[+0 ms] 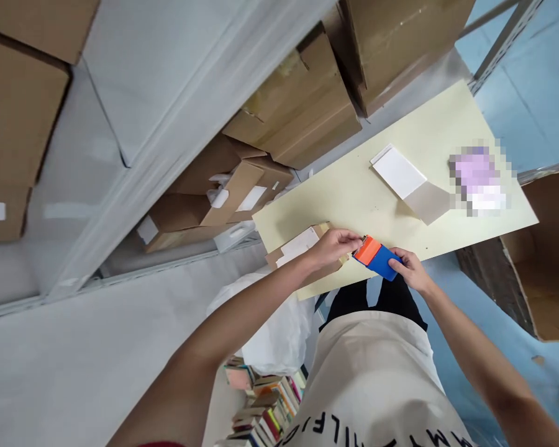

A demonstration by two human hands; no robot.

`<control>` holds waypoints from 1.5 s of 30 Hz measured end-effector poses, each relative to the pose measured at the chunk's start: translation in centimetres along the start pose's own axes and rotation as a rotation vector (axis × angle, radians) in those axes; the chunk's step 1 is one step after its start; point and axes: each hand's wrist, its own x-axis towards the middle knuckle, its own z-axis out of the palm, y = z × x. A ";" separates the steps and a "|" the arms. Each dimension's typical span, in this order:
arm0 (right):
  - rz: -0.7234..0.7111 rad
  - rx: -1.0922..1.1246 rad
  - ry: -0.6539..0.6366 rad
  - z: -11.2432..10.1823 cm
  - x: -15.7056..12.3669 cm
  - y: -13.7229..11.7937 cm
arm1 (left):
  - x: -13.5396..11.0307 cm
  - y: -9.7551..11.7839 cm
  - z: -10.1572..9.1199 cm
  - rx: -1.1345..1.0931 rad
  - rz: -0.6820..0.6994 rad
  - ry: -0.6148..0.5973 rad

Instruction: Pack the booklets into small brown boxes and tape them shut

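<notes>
A small blue and orange notepad (382, 261) is held over the front edge of the cream tabletop (349, 192). Dark marks like a coil run along its orange end. My right hand (410, 268) grips the blue end, thumb on top. At the orange end, the fingers of my left hand (338, 243) pinch together at the coil edge; the exact hold is partly hidden. Under my left forearm lies a small cardboard box (328, 230) with white paper (298, 247) on it. Farther back rests an opened white folded card or booklet (400, 172).
A blurred-out purple and white item (477, 177) lies at the table's right. Cardboard boxes (302, 99) fill the shelf behind. An open carton (549, 248) stands at the right. White plastic (274, 323) and stacked books (265, 406) are below left.
</notes>
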 end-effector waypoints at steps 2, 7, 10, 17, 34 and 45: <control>0.013 0.125 -0.011 0.2 -0.1 1.1 | 1.5 0.2 0.3 -0.112 -0.107 -0.065; 0.022 0.290 -0.014 0.7 0.2 3.0 | 3.6 -0.9 0.3 -0.328 -0.299 -0.160; 0.011 0.304 0.032 1.0 0.2 3.8 | 3.9 -1.1 -0.4 -0.300 -0.312 -0.166; 0.012 0.200 0.199 2.7 -0.4 4.1 | 4.6 0.8 -1.8 -0.078 -0.429 -0.183; 0.499 0.567 0.179 9.8 -2.8 7.2 | 8.9 -1.0 -4.2 1.494 -0.338 -0.318; 0.576 0.539 0.135 12.4 -3.1 7.9 | 3.8 -2.3 -5.1 1.591 0.045 -0.540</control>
